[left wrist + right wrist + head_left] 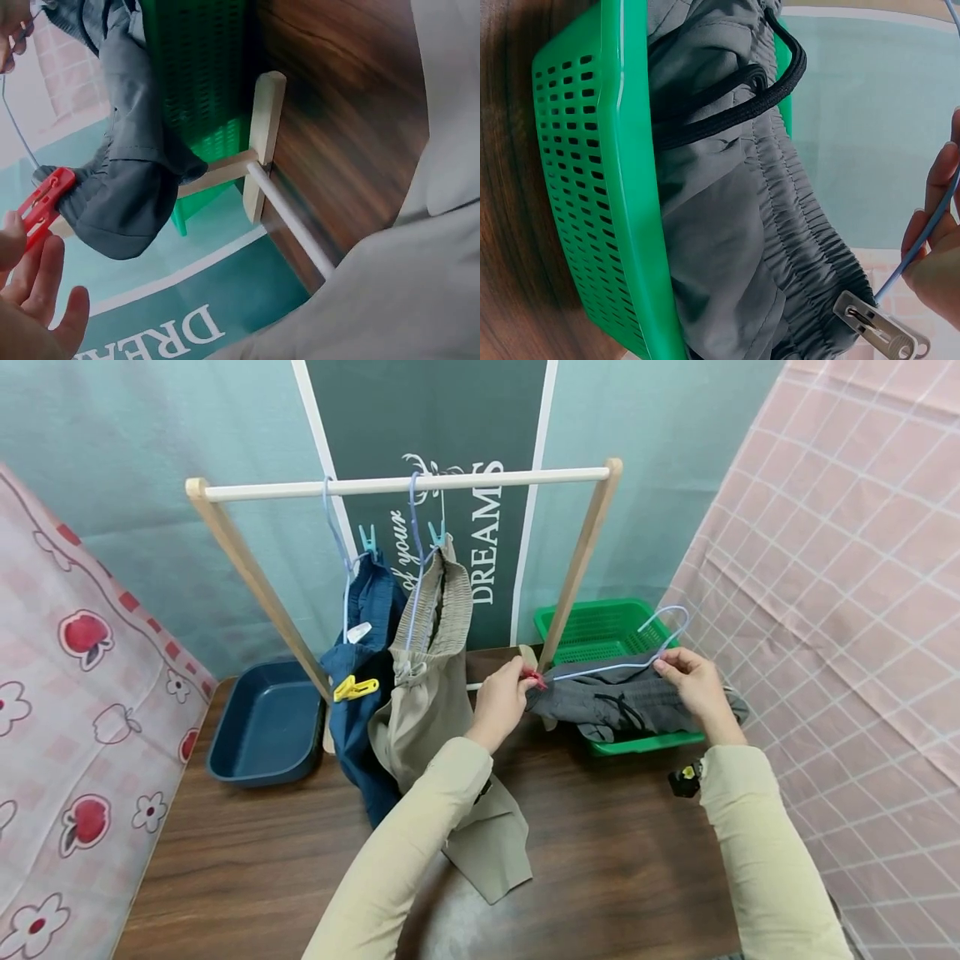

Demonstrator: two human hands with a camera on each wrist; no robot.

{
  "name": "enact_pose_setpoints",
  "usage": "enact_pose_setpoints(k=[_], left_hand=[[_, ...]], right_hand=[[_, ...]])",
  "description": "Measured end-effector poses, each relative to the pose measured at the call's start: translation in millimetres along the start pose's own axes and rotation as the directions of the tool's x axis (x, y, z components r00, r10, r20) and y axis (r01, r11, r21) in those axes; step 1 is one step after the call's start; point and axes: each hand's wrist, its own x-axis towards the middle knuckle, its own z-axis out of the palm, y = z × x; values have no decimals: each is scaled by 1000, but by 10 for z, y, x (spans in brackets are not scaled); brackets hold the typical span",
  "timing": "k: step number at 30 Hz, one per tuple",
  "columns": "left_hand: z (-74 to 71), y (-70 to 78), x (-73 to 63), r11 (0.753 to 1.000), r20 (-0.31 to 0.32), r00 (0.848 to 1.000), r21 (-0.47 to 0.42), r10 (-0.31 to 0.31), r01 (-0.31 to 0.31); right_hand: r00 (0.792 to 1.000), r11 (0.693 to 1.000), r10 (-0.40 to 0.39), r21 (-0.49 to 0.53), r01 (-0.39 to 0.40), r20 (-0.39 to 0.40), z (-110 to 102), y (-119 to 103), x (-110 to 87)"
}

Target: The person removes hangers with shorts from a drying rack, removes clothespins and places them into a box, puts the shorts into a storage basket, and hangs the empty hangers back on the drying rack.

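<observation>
My left hand (498, 702) pinches a red clothespin (46, 202) between thumb and fingers. It sits at one end of the waistband of dark grey pants (645, 703), by the end of a pale blue wire hanger (609, 667). The hanger is gripped near the base of its hook by my right hand (696, 687). At the waistband's other end, a grey clothespin (877, 326) clips the fabric beside the hanger wire in the right wrist view. Black drawstrings (727, 109) hang from the waistband. Below the pants stands a green basket (592, 631), partly covered by them.
A rack with a white rail (277, 491) stands across the table (585, 843). From it hang blue pants (372, 597) and beige pants (438, 689) on hangers with light blue clothespins. A yellow clothespin (356, 688) is on the blue pants. At left sits a blue basin (225, 752).
</observation>
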Motion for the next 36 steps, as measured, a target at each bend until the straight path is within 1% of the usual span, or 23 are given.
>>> enact_pose_setpoints(k=[3,7,10,13,14,15,16,18,19,20,21,22,23,24,25,26,27,28,29,31,33,35,36], left_hand=[[8,-21,-7,988,3,997,-132,-81,81],[30,-43,-5,940,15,987,-300,-163,160],[48,-67,-2,899,32,980,-393,-195,191],[47,-92,-3,877,27,977,-435,-213,203],[43,-96,-3,879,21,978,-433,-210,198],[37,-96,-4,891,12,980,-415,-198,185],[31,-94,-5,914,3,986,-375,-170,158],[15,-80,-9,972,-16,997,-225,-73,67],[5,-68,-12,991,-28,1000,-131,-10,6],[-4,-56,-14,998,-40,998,-43,49,-50],[-10,-44,-14,995,-56,994,26,96,-95],[-8,-21,-11,992,-72,990,54,120,-116],[-7,-2,-8,994,-79,991,35,109,-107],[-6,11,-5,997,-85,993,-19,76,-78],[-2,19,-1,994,-87,996,-103,25,-34],[4,22,5,980,-86,995,-200,-43,25],[11,21,13,951,-83,990,-299,-111,82],[18,15,21,911,-69,982,-388,-177,137],[24,10,29,864,-48,972,-469,-231,182],[36,-12,45,768,-5,950,-591,-311,248],[38,-41,61,650,46,923,-697,-382,304],[30,-67,70,535,97,896,-773,-433,342],[24,-78,74,498,115,887,-792,-447,354]], right_hand=[[1000,1000,6,14,-6,14,3,7,6],[1000,999,-9,32,8,15,-9,8,-12],[1000,999,-13,40,13,14,-18,14,-43],[1000,998,-11,56,10,22,-12,14,-54],[1000,998,-13,67,11,23,-8,13,-48],[1000,997,-15,77,13,24,-3,13,-40],[1000,996,-16,87,13,27,1,13,-31],[999,996,-18,90,15,30,3,12,-14],[999,996,-18,89,15,31,3,11,-6],[999,995,-18,96,15,32,3,10,3],[999,994,-17,106,13,33,3,7,9],[999,993,-17,115,14,30,-12,2,3],[1000,992,-20,125,17,24,-23,-2,1],[1000,990,-23,137,21,19,-30,-4,0],[1000,989,-28,144,26,13,-35,-6,-1],[999,988,-31,155,30,9,-38,-6,-1],[999,987,-37,157,36,4,-38,-6,-3],[999,987,-41,158,40,-1,-39,-4,-4],[999,986,-42,164,42,-4,-42,3,-5],[999,984,-43,170,43,-7,-43,11,-8],[999,982,-41,185,41,-6,-40,19,-6],[999,980,-38,197,38,-2,-42,24,-5],[999,979,-37,200,37,-1,-43,24,-6]])
